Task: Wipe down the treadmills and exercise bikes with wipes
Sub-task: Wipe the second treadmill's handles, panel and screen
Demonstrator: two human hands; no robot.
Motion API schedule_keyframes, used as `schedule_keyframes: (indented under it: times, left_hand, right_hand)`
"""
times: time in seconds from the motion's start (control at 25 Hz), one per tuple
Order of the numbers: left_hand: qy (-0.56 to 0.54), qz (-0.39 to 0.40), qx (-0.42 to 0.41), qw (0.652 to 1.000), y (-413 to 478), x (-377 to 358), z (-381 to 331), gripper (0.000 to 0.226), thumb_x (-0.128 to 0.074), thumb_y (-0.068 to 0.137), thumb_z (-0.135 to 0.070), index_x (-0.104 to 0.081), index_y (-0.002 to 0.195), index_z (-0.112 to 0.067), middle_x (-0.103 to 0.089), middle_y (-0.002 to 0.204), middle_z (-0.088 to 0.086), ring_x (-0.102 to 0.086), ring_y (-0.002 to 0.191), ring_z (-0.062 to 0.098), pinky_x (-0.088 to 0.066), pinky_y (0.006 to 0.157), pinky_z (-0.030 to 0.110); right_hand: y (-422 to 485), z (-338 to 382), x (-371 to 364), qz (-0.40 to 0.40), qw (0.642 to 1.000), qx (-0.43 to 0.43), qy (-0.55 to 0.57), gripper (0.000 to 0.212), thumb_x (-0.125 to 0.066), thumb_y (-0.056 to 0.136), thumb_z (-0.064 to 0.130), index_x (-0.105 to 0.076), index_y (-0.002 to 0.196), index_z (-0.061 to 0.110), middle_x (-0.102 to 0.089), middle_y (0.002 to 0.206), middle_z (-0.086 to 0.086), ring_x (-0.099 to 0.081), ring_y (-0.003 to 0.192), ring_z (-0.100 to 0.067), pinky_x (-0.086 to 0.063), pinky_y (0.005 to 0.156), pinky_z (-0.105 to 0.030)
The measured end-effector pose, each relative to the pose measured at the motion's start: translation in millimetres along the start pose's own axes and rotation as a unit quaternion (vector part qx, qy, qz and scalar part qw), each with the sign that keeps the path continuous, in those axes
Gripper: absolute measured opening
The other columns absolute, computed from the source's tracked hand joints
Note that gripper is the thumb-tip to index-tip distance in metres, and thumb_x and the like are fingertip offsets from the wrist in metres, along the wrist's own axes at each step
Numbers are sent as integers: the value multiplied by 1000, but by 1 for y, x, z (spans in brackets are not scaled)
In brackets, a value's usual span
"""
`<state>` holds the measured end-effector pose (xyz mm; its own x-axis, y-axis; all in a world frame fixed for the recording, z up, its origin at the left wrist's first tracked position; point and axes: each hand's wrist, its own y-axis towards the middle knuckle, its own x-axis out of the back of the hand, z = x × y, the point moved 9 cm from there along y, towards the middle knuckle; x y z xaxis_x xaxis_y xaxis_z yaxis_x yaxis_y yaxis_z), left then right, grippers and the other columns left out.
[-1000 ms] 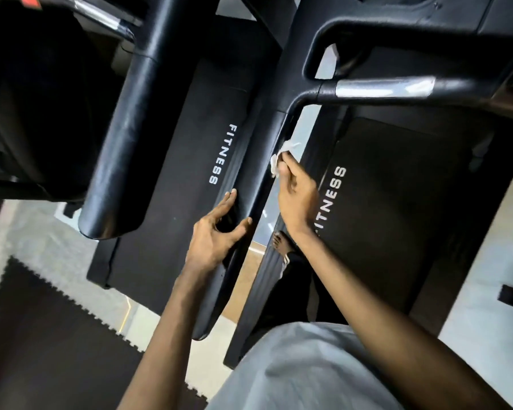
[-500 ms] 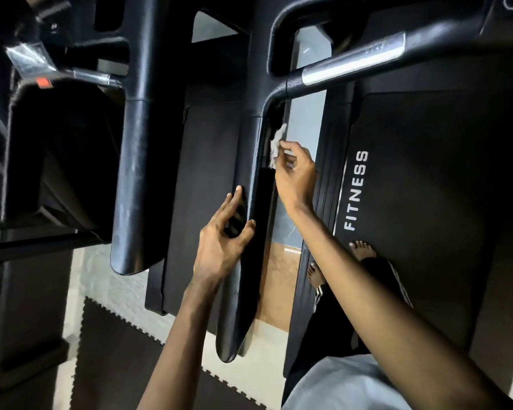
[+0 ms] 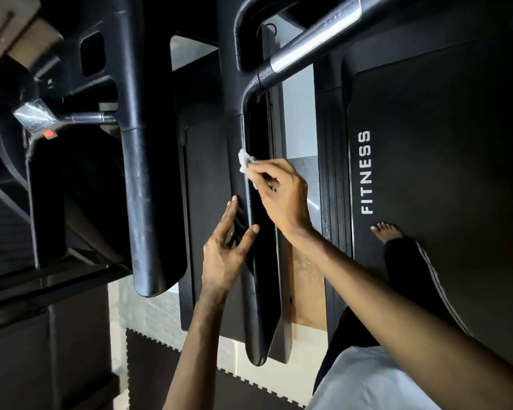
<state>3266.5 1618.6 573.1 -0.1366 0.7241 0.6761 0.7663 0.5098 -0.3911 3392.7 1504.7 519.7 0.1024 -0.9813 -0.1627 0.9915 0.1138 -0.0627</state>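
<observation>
**Wipe pinched against the handrail's edge**

Far to the left of the grip sits the dark console of a neighbouring machine. It has a small orange tab (image 3: 48, 134) and a shiny plastic-wrapped bar (image 3: 36, 113) just above that. Nearer, but also left of the grip, a thick black arm (image 3: 150, 202) runs down the view. Its rounded end lies lower than both hands, and it hides much of the deck behind it.

The left hand (image 3: 227, 253) is just below the grip and slightly left of it. Its fingers are straight and spread, holding nothing. The forefinger and thumb tips rest on the handrail (image 3: 259, 306), a long black rail that runs from above the grip to a rounded end well below it.

At the grip itself is the wipe (image 3: 244, 161), a small white crumpled wad. The right hand (image 3: 282, 196) pinches it between thumb and fingertips and holds it against the handrail's left edge, above the left hand's fingertips. The right hand lies across the rail and covers part of it.

Above and right of the grip, a silver bar (image 3: 314, 39) slants upward. Right of the grip, past a strip of pale floor (image 3: 298, 128), lies the treadmill belt (image 3: 442, 173) with its white word FITNESS (image 3: 366, 173). Lower right of the grip, a bare foot (image 3: 386, 232) stands on the belt above a striped trouser leg (image 3: 421, 279). Well below the grip lies a dark floor mat (image 3: 190, 380) with a jigsaw edge.
</observation>
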Motion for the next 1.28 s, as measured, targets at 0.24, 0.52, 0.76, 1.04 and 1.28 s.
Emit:
schedule_keyframes:
  times: [0.24,0.52,0.76,1.04,1.28]
  left_hand:
    - [26,-1,-9,1000,-2,1,5,60,-70,95,-30,-44,148,-41,-46,149,-20,-37,138,-10,-34,107,6]
    - [48,-10,7,999,-13,3,19,56,-64,98,-42,-44,150,-41,-50,148,-20,-44,138,-2,-40,116,32]
    - [95,-27,-60,993,-1,-1,-8,56,-65,99,-28,-45,150,-37,-46,147,-27,-36,144,-1,-46,110,33]
    - [103,-47,-67,991,-4,-3,-21,54,-66,98,-20,-48,149,-27,-46,149,-20,-35,144,-2,-32,98,1]
    - [81,-46,-38,995,-3,-4,-23,53,-68,97,-17,-51,146,-24,-48,150,-14,-34,144,-2,-32,92,-3]
  right_hand:
    - [52,15,-1,8,998,28,-59,18,-68,95,17,-76,110,13,-67,104,4,-66,90,-5,-59,80,-28]
    - [-20,7,13,42,992,48,-106,10,-75,89,18,-80,97,16,-74,98,7,-67,91,-6,-52,81,-19]
    - [59,-27,5,-27,996,-86,-9,13,-78,84,12,-79,97,14,-74,96,4,-70,86,-4,-56,81,-24]
    - [24,-29,3,-23,991,-126,-30,16,-70,93,24,-78,100,12,-74,96,3,-66,85,3,-54,78,-16]
    - [63,-60,6,-49,982,-179,24,9,-74,88,10,-78,96,8,-77,92,-1,-70,84,-11,-57,78,-29]
